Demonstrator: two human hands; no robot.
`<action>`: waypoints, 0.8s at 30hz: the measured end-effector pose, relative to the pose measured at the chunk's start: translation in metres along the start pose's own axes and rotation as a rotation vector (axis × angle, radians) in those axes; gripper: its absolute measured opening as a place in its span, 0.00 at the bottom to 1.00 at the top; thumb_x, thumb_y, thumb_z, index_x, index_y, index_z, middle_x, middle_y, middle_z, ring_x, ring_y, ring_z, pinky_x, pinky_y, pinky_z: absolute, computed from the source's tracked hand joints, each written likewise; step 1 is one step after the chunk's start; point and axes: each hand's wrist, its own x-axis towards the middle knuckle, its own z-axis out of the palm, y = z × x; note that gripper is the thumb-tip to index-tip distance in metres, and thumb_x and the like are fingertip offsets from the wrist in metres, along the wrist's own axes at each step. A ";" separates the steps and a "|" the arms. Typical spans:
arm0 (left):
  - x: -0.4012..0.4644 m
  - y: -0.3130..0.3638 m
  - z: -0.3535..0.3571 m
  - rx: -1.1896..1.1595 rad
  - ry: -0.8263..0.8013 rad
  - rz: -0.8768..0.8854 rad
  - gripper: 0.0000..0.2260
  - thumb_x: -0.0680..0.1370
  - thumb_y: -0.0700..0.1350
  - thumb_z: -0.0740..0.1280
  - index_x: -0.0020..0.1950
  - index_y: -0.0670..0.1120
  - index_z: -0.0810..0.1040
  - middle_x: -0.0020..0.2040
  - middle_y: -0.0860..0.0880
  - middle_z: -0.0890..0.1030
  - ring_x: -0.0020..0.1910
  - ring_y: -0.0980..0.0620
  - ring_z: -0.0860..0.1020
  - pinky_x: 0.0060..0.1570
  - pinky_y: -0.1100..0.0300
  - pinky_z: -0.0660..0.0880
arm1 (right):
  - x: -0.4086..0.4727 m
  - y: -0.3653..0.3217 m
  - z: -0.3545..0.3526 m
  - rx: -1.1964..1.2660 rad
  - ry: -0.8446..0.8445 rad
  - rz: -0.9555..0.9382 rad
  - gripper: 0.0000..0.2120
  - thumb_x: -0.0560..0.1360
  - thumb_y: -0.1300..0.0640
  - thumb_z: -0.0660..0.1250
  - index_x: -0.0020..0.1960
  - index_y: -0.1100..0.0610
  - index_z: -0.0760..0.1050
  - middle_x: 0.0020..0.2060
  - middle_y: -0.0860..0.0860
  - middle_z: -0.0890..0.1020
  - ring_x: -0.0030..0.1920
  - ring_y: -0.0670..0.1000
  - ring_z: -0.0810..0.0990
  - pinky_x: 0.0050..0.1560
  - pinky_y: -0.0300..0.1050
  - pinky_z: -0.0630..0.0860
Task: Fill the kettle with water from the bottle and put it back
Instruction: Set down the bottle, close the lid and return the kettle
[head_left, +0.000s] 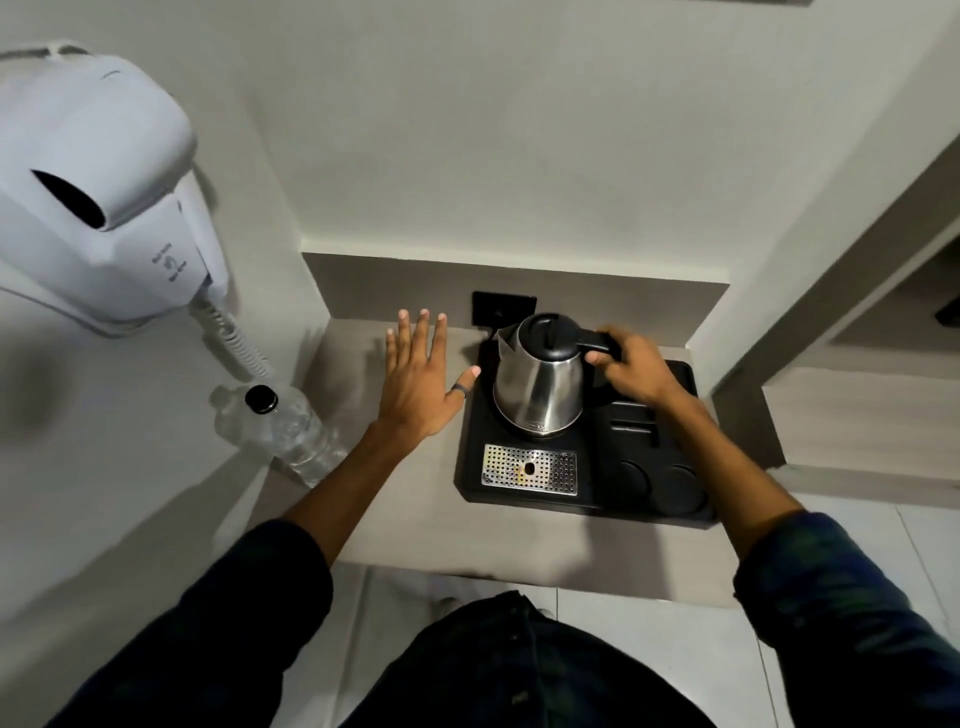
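The right hand (631, 371) is curled round the black handle (597, 343) of the kettle (540, 389), fingers wrapped over it, thumb beneath. The left hand (423, 379) is spread flat, fingers apart, palm down above the counter, holding nothing; whether it touches the surface cannot be told. The kettle stands upright on the rear left of a black tray (592, 488), lid shut, spout towards the left hand, handle pointing right into the gripping hand. The bottle (280, 426), clear with a black cap still on, stands at the counter's left edge, well apart from the kettle; the left hand lies between them and is much the nearer, so it would probably be the one to take the bottle. A perforated metal drip grille (530, 467) sits in the tray's near side. The counter (405, 519) is a pale shelf in a white alcove, with a dark socket plate (501, 306) behind the kettle and a wall-mounted hair dryer (98, 192) at far left.
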 end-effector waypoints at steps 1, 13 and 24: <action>0.001 0.001 0.000 -0.002 0.002 0.008 0.40 0.83 0.66 0.57 0.86 0.43 0.52 0.86 0.38 0.52 0.85 0.35 0.44 0.83 0.39 0.42 | 0.001 0.000 0.000 -0.008 0.002 -0.005 0.13 0.79 0.60 0.72 0.64 0.56 0.79 0.51 0.52 0.84 0.55 0.57 0.83 0.54 0.45 0.72; -0.008 0.011 0.011 -0.032 -0.066 0.034 0.38 0.84 0.65 0.56 0.86 0.42 0.53 0.86 0.38 0.53 0.85 0.36 0.44 0.83 0.39 0.43 | -0.029 0.003 0.026 -0.090 0.214 -0.025 0.29 0.83 0.53 0.67 0.79 0.62 0.63 0.74 0.63 0.73 0.74 0.61 0.71 0.75 0.56 0.69; -0.001 0.015 0.003 -0.024 -0.069 0.048 0.36 0.85 0.62 0.56 0.86 0.43 0.53 0.86 0.38 0.52 0.85 0.36 0.43 0.83 0.40 0.41 | -0.033 -0.010 0.040 -0.644 0.290 0.162 0.34 0.79 0.63 0.64 0.82 0.63 0.57 0.82 0.62 0.62 0.83 0.68 0.57 0.81 0.68 0.55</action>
